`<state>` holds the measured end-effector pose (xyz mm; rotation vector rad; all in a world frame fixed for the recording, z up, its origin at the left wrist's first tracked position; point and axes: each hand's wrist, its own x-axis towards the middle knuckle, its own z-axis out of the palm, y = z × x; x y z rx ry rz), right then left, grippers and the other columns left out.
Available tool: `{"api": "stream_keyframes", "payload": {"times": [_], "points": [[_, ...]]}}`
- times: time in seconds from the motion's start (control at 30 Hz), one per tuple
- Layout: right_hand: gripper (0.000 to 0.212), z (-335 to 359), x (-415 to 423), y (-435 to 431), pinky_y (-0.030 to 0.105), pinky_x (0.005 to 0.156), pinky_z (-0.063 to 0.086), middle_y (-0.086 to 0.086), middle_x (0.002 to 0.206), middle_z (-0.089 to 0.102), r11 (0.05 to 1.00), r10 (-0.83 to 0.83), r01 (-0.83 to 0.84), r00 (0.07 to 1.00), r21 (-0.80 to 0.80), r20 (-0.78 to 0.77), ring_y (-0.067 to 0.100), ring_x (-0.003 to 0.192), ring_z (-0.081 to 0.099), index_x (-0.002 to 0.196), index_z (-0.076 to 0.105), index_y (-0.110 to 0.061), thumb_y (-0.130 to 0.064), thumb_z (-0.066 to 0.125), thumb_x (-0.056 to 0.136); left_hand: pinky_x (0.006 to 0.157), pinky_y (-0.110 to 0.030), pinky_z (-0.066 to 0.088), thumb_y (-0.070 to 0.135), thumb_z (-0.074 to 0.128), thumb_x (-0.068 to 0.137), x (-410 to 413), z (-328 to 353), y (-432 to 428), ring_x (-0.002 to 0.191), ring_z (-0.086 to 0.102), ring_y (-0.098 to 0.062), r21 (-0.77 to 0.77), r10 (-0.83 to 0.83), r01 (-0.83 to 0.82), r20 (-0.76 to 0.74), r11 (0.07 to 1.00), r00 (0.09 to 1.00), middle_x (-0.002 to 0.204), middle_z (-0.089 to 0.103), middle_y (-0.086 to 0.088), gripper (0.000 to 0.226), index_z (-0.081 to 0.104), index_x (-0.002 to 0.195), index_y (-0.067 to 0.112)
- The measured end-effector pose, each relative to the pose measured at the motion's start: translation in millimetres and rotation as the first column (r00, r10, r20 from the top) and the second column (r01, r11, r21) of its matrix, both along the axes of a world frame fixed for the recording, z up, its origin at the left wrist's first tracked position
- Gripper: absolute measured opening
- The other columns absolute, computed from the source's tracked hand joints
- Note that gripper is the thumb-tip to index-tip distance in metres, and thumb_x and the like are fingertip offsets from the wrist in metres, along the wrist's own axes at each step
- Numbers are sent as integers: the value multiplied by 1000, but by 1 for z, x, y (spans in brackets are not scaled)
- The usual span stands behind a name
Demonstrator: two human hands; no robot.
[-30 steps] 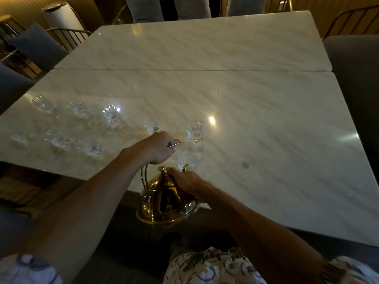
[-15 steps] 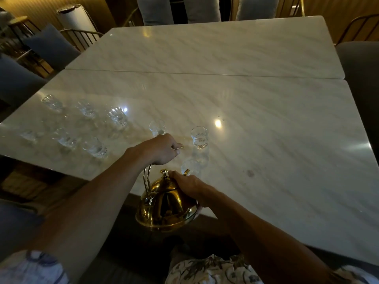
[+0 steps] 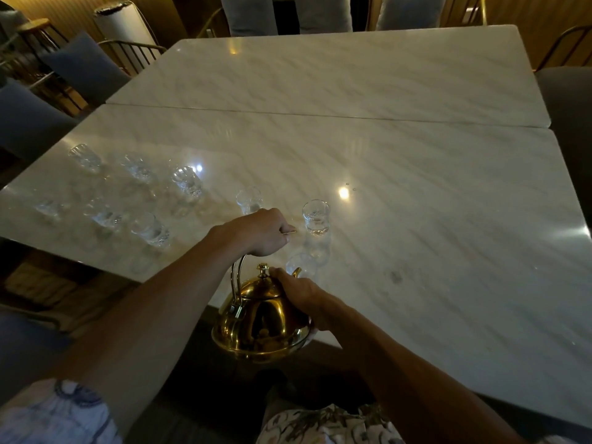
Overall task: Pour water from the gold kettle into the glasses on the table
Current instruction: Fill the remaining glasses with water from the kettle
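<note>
1. Left hand (image 3: 261, 233) grips the handle; kettle (image 3: 259, 322) hangs over the near edge of the table (image 3: 432, 235).
2. Right hand (image 3: 299, 291) rests on the lid, fingers flat.
3. Spout points forward; nearest glass (image 3: 302, 265) sits just beyond its tip.

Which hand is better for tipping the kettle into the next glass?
Left. The left hand grips the gold kettle by its handle, with the spout at the nearest glass. The right hand only rests on the lid.

Left hand (image 3: 260, 232) holds kettle (image 3: 263, 326); right hand (image 3: 302, 291) touches lid (image 3: 257, 288).
</note>
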<state>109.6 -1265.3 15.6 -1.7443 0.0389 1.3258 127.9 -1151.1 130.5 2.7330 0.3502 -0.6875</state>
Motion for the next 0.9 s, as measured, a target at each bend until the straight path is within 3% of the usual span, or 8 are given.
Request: {"api": "stream_keyframes", "payload": {"times": [0.23,0.37,0.5,0.67,0.9], "points": [[77,3,-4,4,36,55,46,17,117,64,1000,-14,15,998,4,-59,33,92,62,130,56,-12,-76,45,88,74,-23,37,25,46,96,1,5,-3,94,60,-16,25,-23,23,-7,999,1000,139,49,2,35,56,129,16],[80,0,-6,8,35,60,46,17,121,66,999,-33,35,999,33,-40,34,105,64,130,59,-11,-76,46,87,86,-29,39,24,46,97,1,2,0,119,50,-27,32,-23,23,-14,999,1000,141,48,2,35,56,129,15],[80,1,-6,8,37,59,45,17,120,65,999,-31,33,997,31,-64,32,101,62,130,57,-11,-76,46,87,94,-38,41,24,46,96,1,-1,3,127,41,-35,34,-20,21,-21,999,1000,143,45,6,33,59,125,13],[71,2,-7,7,38,75,45,14,114,62,997,-56,59,997,55,-49,23,84,58,130,56,-10,-70,44,93,95,-43,41,25,46,96,0,-3,7,130,36,-39,47,-44,45,-27,998,999,143,44,8,30,62,118,13],[74,5,-8,6,33,60,43,16,116,64,997,-50,52,998,49,-35,24,83,59,130,58,-10,-72,45,91,95,-48,41,25,47,96,-2,3,0,126,38,-43,84,-36,37,-21,996,999,140,48,-4,30,61,118,9]]}}
